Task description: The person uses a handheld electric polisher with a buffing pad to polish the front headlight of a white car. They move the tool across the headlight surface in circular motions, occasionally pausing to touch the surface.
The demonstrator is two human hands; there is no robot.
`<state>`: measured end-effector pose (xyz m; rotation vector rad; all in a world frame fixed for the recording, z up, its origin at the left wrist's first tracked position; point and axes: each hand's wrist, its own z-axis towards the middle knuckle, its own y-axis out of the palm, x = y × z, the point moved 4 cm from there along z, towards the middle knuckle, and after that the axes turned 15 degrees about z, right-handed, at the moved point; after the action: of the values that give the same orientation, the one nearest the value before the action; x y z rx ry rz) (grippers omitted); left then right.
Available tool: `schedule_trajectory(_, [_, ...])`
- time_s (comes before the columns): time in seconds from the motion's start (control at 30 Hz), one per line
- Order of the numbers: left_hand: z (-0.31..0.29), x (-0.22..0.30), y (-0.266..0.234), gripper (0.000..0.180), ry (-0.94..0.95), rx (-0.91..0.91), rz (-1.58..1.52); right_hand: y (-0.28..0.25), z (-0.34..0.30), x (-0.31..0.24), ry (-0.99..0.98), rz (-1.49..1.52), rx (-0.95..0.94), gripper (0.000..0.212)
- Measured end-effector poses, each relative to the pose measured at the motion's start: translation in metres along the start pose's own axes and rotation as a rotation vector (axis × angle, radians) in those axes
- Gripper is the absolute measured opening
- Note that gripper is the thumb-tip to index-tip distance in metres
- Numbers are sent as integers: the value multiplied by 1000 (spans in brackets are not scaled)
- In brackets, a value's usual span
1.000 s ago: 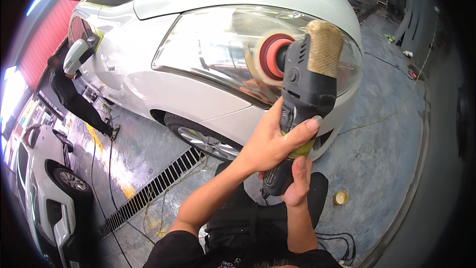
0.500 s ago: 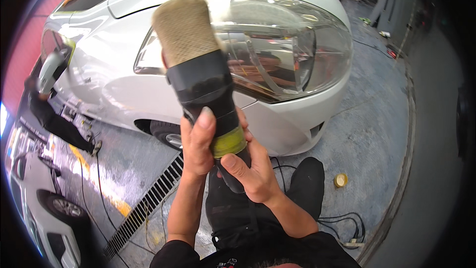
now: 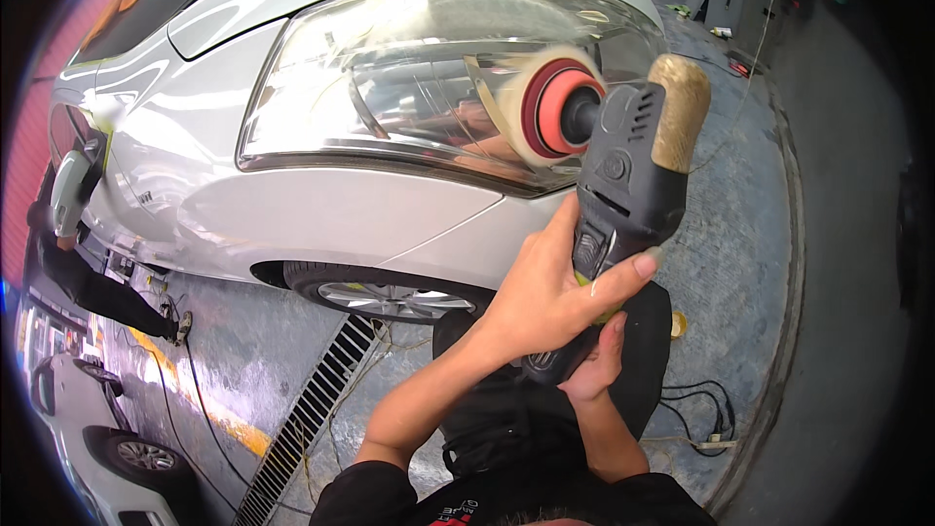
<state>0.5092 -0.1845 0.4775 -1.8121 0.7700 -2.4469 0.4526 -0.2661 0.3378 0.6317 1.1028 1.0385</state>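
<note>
A black cordless polisher (image 3: 623, 170) with a tan-covered head is tilted in front of the silver car's headlight (image 3: 390, 68). Its pale round pad (image 3: 516, 102), on a red and maroon backing plate, faces the clear lens and looks to be against it. My left hand (image 3: 545, 287) wraps the body below the head, thumb stretched along its right side. Lower down, my right hand (image 3: 599, 360) closes around the handle end, partly hidden by the tool and my left hand.
Below the headlight is the car's front wheel (image 3: 390, 292). A floor drain grate (image 3: 317, 399), black cables (image 3: 716, 409) and a yellow-rimmed container (image 3: 679, 324) lie nearby. At left, a person in dark trousers (image 3: 112, 297) stands by the car, with another car (image 3: 97, 438) nearer.
The polisher has moved right and turned, so its pad now shows at the headlight. My hands have shifted right with it, and my view of the car has swung along the headlight.
</note>
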Motion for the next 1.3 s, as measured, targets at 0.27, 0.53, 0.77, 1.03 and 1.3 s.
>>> schedule_trajectory(0.27, [-44, -29, -47, 82, -14, 190, -2, 33, 24, 31, 33, -250, -145, 86])
schedule_trajectory(0.53, [-56, -32, -79, 104, 292, 504, -279, 75, 67, 25, 376, -484, -420, 72])
schedule_trajectory(0.77, [-30, -45, -6, 104, 107, 356, -366, 27, 62, -26, 132, -288, -294, 75])
schedule_trajectory(1.03, [17, -10, 39, 85, 3, 129, 109, -36, 18, -24, -45, -123, 7, 78])
schedule_trajectory(1.3, [-34, -20, 1, 80, -72, 292, 50, 8, 28, -3, 141, -51, -139, 92])
